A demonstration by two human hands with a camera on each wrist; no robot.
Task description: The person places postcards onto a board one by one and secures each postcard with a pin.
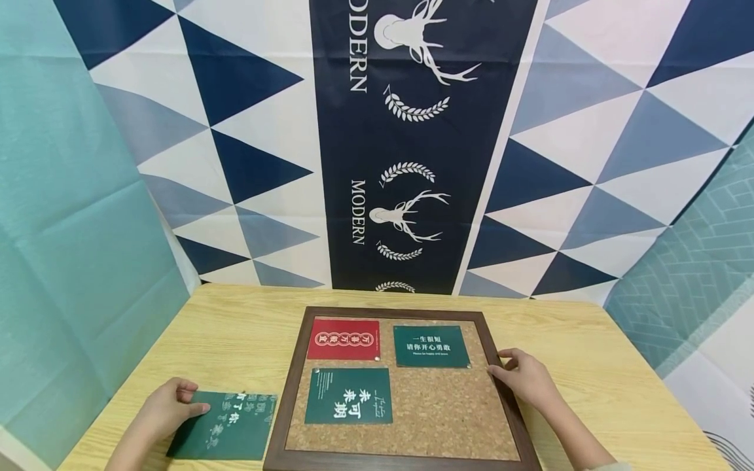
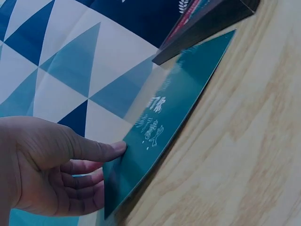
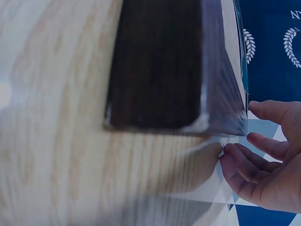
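Note:
My left hand (image 1: 171, 407) pinches the outer edge of a green card (image 1: 226, 428) with white lettering, thumb on top. In the left wrist view the card (image 2: 155, 136) is tilted, with its near edge lifted off the wood. Beside it lies a framed cork board (image 1: 442, 418) with a dark brown rim. My right hand (image 1: 527, 378) holds the board's right rim, thumb on top and fingers along the outer side. On the cork are a red card (image 1: 347, 330), a green card (image 1: 432, 356) at the upper right and another green card (image 1: 338, 396) at the lower left.
The board stands on a light wooden table (image 1: 247, 327). Behind the table hangs a patterned cloth (image 1: 412, 144) with triangles and deer heads. A pale teal cloth (image 1: 76, 196) covers the left side.

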